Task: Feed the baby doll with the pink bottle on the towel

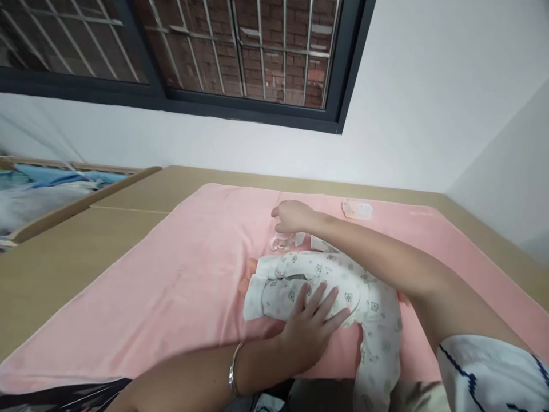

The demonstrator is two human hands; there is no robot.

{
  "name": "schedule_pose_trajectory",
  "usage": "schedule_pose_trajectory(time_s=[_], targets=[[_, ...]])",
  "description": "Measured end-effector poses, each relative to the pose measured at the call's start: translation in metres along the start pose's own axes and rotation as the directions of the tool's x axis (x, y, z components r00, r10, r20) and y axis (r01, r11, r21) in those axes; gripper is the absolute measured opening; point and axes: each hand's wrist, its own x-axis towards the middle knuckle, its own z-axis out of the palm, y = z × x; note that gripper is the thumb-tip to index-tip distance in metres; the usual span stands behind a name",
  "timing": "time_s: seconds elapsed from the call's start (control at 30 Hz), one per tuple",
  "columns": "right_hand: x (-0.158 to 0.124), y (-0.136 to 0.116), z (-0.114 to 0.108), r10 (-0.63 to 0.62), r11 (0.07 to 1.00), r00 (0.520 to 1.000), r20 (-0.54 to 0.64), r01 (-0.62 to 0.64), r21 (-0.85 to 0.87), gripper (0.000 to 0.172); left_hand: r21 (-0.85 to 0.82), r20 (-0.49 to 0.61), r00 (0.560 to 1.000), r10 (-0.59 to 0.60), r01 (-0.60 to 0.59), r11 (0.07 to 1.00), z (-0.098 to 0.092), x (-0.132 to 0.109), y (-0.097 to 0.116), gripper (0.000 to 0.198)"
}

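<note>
A white baby outfit [380, 326] with a small bear print lies on the pink cloth [171, 292]. My left hand [311, 326] rests on it, palm down and fingers spread. Orange-pink parts of whatever is inside the clothing show at its left end; most of it is covered. My right hand [295, 216] is beyond the outfit, its fingers curled together low over the cloth. What they hold, if anything, is hidden. Just below those fingers is a small clear item [281, 244], too small to name, beside a white piece [299, 238].
A clear and white packet [357, 209] lies toward the cloth's far edge. The wooden tabletop [124, 229] meets a white wall under a barred window [257, 57]. Blue and white fabrics [55, 180] are in a wood-edged space at left. Black plastic [68, 395] sits at lower left.
</note>
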Motion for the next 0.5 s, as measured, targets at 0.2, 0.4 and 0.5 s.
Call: schedule_pose_trajectory(time_s=[0.2, 0.4, 0.5], targets=[[0.014, 0.010, 0.024, 0.060, 0.998, 0.968, 0.245, -0.064, 0.006, 0.054, -0.106, 0.061, 0.998, -0.034, 0.040, 0.994, -0.001, 0.002, 0.005, 0.048], [-0.006, 0.031, 0.012, 0.078, 0.996, 0.990, 0.119, -0.074, -0.044, 0.037, -0.238, 0.168, 0.983, -0.068, 0.107, 0.965, -0.003, 0.003, 0.004, 0.053], [-0.041, 0.069, -0.012, 0.241, 0.970, 0.970, 0.028, -0.240, -0.037, 0.041, -0.194, 0.157, 0.986, -0.050, 0.081, 0.978, -0.006, 0.005, 0.002, 0.053]])
